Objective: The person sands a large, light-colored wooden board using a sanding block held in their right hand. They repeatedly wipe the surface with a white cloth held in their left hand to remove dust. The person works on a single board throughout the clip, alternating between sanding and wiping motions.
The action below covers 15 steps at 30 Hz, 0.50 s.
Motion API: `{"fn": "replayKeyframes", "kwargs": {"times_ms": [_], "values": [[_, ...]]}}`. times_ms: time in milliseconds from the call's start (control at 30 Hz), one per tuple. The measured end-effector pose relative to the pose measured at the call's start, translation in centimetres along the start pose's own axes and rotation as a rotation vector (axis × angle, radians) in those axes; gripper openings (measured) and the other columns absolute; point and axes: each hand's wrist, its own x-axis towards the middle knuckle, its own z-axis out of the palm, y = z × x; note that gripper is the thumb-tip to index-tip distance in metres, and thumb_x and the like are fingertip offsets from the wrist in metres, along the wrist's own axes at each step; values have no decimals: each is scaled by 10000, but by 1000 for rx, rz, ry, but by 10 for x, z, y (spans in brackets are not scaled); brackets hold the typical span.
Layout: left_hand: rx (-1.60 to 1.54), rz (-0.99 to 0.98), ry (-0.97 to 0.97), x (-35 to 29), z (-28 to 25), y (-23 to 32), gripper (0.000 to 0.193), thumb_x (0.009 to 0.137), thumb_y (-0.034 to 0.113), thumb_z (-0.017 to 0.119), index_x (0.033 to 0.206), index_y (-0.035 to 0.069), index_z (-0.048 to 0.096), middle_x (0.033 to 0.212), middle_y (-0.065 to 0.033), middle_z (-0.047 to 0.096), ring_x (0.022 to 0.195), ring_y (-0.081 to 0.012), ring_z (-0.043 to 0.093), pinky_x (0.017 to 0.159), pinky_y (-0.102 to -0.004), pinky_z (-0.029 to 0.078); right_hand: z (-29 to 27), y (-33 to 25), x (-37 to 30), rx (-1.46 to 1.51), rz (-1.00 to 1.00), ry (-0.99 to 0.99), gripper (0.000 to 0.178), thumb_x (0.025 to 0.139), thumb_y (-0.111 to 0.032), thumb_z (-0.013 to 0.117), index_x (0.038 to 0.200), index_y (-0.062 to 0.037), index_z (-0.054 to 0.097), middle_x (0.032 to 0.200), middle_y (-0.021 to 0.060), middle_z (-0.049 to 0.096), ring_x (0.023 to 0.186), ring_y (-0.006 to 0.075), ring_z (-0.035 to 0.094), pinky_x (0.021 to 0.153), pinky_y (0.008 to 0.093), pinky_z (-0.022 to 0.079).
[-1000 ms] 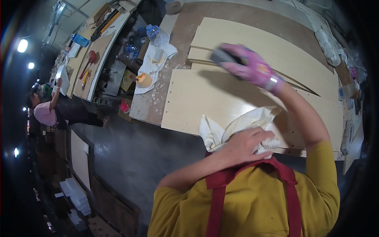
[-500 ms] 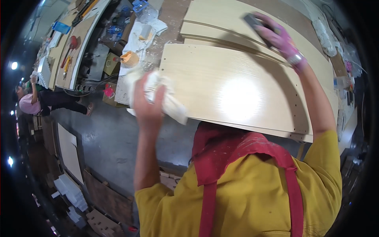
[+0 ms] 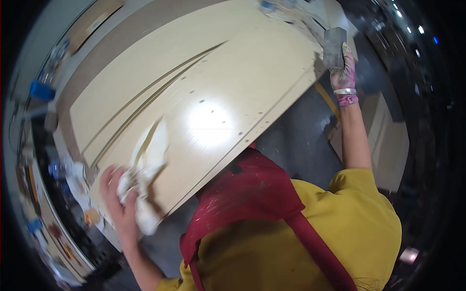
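Head view: left hand [image 3: 119, 199] clutches cloth [image 3: 145, 175], seemingly wiping panel [image 3: 208, 116]; right hand [image 3: 344, 73] grips block [image 3: 334, 47]; next stroke needs flatter cloth.

We see the left hand [image 3: 116, 196] and its white cloth [image 3: 151, 157] blurred at lower left. At upper right, a grey block [image 3: 335, 47] hides fingers of the right hand [image 3: 343, 76]. Near the top edge, a smeared blue thing [image 3: 267, 6] is perhaps a cap.
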Motion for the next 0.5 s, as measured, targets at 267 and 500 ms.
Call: {"fn": "replayKeyframes", "kwargs": {"times_ms": [267, 500], "values": [[257, 65, 29, 76, 75, -45, 537, 828, 164, 650, 1322, 12, 504, 1404, -210, 478, 1352, -416, 364, 1146, -496, 237, -70, 82, 1, -107, 65, 223, 396, 997, -343, 527, 1228, -24, 572, 1030, 132, 690, 818, 227, 696, 677, 333, 579], [112, 803, -204, 221, 301, 164, 501, 741, 246, 770, 1186, 91, 599, 1208, -147, 599, 1170, -378, 524, 985, -483, 393, -91, 81, 19, -20, -18, 295, 393, 978, -301, 575, 1290, -64, 541, 1117, 141, 663, 908, 251, 692, 735, 363, 577]]}}
